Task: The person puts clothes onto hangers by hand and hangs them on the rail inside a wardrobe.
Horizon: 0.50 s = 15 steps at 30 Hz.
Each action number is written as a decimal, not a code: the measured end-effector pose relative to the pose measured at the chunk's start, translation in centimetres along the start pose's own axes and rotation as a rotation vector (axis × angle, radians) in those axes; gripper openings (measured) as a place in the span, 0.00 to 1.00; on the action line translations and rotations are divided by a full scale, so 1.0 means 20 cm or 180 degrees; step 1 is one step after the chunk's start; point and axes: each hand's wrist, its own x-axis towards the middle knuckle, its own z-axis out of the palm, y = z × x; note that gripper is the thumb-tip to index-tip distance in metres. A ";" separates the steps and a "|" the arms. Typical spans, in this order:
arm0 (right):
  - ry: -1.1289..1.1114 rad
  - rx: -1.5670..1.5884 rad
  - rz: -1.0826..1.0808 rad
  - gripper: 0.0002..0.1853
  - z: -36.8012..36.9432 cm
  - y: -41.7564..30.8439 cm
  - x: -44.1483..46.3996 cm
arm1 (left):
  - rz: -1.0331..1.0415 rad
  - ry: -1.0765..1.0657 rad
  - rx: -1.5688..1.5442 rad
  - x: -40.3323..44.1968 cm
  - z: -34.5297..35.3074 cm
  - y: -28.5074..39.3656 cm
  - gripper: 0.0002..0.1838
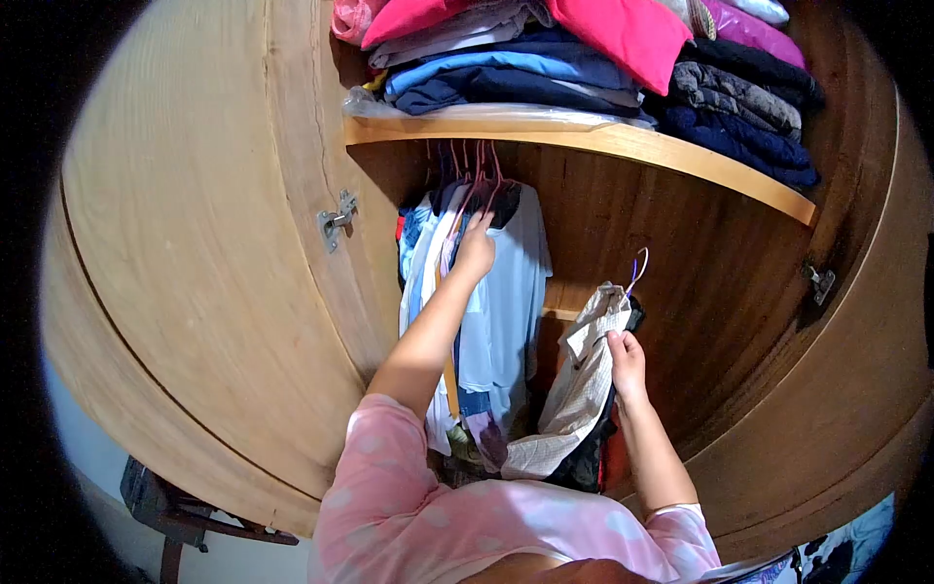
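Note:
My left hand point(476, 248) reaches up to the hanging clothes, its fingers bent at the collar of a light blue shirt point(516, 282), just below the pink hangers point(480, 167). What those fingers grip is partly hidden. On the right, my right hand point(628, 364) is closed on the edge of a beige checked shirt point(574, 389), thumb in front. This shirt is on a hanger point(639, 269) whose hook points up, apart from the other hangers. Dark and red clothing point(593, 450) shows behind it.
Above the hanging clothes runs a curved wooden shelf point(584, 134) with folded clothes point(525, 73) stacked on it. A wooden door point(195, 214) with a metal hinge point(337, 222) stands at the left. Another hinge point(820, 285) is on the right side.

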 end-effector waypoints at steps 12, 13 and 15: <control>0.0040 0.0102 -0.0092 0.11 0.23 -0.06 0.05 | -0.0880 -0.2281 -0.2523 -0.87 0.02 0.81 0.52; -0.0036 0.0215 -0.0010 0.10 0.25 -0.03 0.08 | -0.0713 -0.2168 -0.2314 -0.90 0.04 0.81 0.54; -0.0066 0.0283 0.0000 0.09 0.30 -0.05 0.07 | -0.0591 -0.1883 -0.2263 -0.95 0.09 0.80 0.54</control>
